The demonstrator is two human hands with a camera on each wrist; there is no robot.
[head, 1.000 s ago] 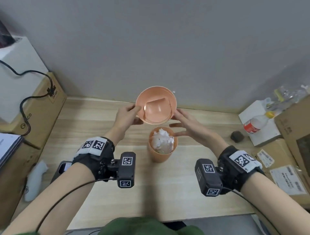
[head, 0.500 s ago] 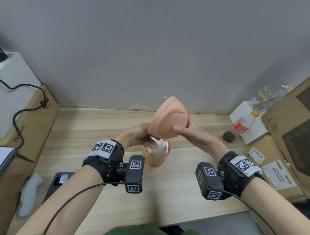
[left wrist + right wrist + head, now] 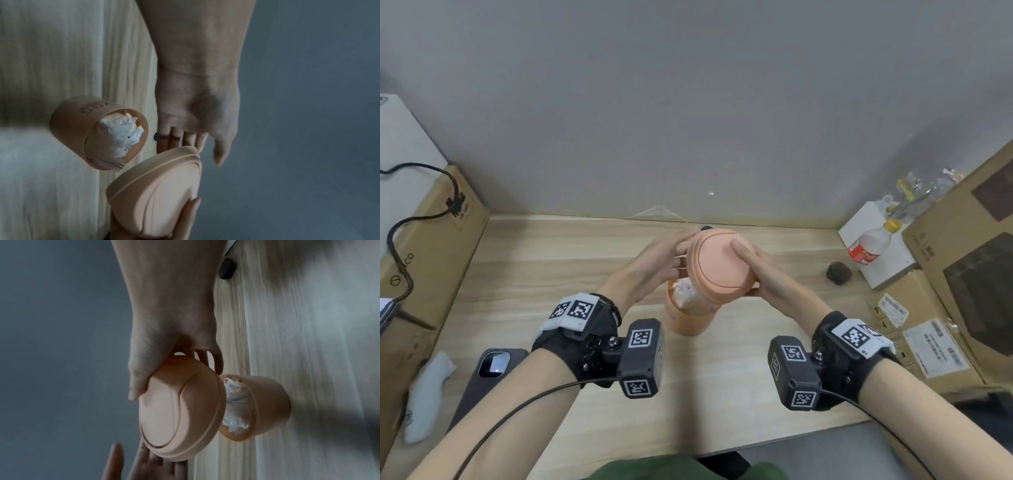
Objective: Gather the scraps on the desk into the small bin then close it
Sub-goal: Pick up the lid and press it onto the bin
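Note:
The small orange bin (image 3: 690, 320) stands on the wooden desk (image 3: 551, 274), open, with crumpled white tissue (image 3: 686, 294) inside. Its orange lid (image 3: 717, 270) hovers tilted just above the rim, top side up. My right hand (image 3: 748, 262) pinches the lid, thumb on top and fingers underneath (image 3: 218, 360). My left hand (image 3: 681, 255) touches the lid's left edge with straight fingers (image 3: 180, 142), thumb apart. In the left wrist view the bin (image 3: 82, 129) and tissue (image 3: 123, 133) sit beside the lid (image 3: 156, 194).
A dark phone (image 3: 486, 373) and a white object (image 3: 428, 397) lie at the desk's left. Cardboard boxes (image 3: 424, 246) with a black cable stand left; more boxes (image 3: 962, 274), a bottle (image 3: 869, 246) and a dark lump (image 3: 838, 273) are right. The wall is close behind.
The lid has turned over from inside-facing-me to top side up and come down over the bin. My left hand has gone from a grip to straight fingers at its edge.

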